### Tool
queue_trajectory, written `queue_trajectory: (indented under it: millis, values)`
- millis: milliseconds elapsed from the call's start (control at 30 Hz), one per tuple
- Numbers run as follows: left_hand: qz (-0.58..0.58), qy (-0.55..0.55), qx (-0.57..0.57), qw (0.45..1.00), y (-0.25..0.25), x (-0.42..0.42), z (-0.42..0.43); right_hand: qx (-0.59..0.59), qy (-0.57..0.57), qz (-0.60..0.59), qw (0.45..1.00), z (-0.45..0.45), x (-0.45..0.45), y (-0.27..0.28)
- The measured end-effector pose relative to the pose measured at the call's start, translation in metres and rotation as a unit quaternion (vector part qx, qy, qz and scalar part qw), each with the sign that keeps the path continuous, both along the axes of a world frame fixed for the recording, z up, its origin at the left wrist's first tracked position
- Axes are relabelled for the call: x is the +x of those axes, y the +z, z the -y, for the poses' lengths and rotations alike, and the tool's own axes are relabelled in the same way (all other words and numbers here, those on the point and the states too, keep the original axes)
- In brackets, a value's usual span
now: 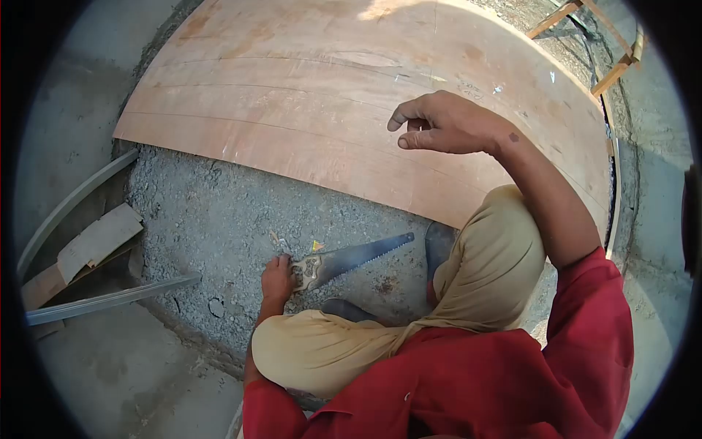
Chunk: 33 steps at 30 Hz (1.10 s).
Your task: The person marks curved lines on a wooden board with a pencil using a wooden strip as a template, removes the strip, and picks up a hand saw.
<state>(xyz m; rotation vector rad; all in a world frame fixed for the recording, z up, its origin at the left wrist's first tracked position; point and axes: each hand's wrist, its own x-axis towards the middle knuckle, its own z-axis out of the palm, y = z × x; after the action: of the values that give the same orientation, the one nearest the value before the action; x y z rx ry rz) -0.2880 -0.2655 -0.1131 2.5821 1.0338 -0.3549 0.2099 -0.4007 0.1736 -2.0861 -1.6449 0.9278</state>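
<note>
A handsaw [358,257] with a toothed metal blade lies low over the gravelly ground, its blade pointing to the right. My left hand [277,278] is closed at the rear of its worn handle; the fingertips are partly hidden. Above a large plywood sheet [292,102], my right hand [447,124] is raised with bent fingers, thumb apart from them and nothing held. Faint pencil lines run along the sheet's face.
At the left lie a metal bar [113,298], a curved-looking strip [73,194] and pieces of board [100,241]. A wooden frame [618,69] stands at the upper right. Concrete walls border both sides. My bent knees are close to the saw and the sheet's near edge.
</note>
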Motion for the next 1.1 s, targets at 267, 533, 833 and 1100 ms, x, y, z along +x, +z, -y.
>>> queue_trajectory:
  millis: [267,533,833,1100]
  values:
    - [0.017,0.083,-0.040,0.996,-0.031,-0.070,0.014,-0.035,0.117,-0.013,0.992,-0.016,-0.043,0.002]
    - [0.091,0.122,-0.061,0.986,0.067,-0.117,-0.043,0.031,0.125,0.017,0.991,-0.034,-0.065,-0.007]
    - [0.474,0.274,-0.215,0.808,0.280,0.013,-0.082,0.309,0.130,0.001,0.942,-0.057,-0.160,0.023]
    - [0.578,0.153,-0.331,0.730,0.330,0.262,-0.035,0.423,-0.070,0.060,0.902,-0.074,-0.127,0.031]
